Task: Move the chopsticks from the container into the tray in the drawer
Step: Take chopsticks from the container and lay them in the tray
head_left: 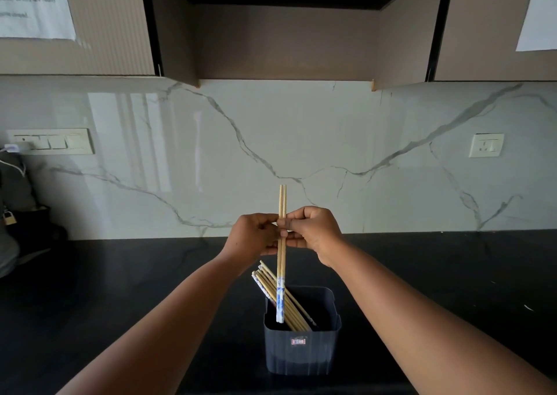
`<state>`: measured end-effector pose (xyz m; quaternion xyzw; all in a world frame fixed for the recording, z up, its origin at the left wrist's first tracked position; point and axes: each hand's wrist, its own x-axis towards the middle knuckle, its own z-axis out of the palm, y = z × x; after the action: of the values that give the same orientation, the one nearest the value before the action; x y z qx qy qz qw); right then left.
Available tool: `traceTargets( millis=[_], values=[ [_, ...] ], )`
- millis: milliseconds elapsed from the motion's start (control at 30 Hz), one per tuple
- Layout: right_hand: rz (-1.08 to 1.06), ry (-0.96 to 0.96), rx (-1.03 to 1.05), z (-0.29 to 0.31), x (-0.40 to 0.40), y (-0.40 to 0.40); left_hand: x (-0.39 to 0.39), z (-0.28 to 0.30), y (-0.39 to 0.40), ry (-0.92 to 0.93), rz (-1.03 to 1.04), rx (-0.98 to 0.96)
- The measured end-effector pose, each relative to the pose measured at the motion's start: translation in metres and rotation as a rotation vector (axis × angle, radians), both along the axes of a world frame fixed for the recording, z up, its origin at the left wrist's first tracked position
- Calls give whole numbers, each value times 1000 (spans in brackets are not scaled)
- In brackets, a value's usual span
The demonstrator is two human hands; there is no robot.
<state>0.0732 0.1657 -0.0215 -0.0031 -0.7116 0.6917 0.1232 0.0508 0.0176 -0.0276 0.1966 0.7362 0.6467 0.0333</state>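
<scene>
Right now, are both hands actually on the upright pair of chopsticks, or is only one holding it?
Touching, both. The head view shows the left hand and right hand pinching the upright pair of chopsticks mid-shaft from either side, above the container.

No legible text on container (302,352) label.

Both bare forearms extend forward from the lower corners of the view and converge at centre, raised above the counter. The left hand (251,238) is seen from its back, fingers curled inward toward the midline, pinching the upright pair of chopsticks (282,214) from the left. The right hand (313,232) mirrors it, knuckles uppermost, thumb and fingertips closing on the same pair from the right. The two hands' fingertips appear to touch, though overlap hides the exact contact. Both wrists are slightly flexed.
</scene>
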Motion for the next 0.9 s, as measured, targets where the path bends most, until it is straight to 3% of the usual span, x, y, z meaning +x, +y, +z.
traceTargets(
  millis=[167,333,567,733,900],
  values=[
    [52,-72,-76,-3,0,2,-4,3,-3,-118,-70,1],
    [72,-132,-124,-12,1,3,-5,-6,-3,-124,-67,35],
    [231,-313,-37,-44,15,8,-14,-18,-11,-197,67,240],
    [263,-332,19,-63,24,8,-5,-39,-10,-234,101,202],
    [276,-339,101,-94,45,16,15,-81,-12,-31,142,98]
  ],
)
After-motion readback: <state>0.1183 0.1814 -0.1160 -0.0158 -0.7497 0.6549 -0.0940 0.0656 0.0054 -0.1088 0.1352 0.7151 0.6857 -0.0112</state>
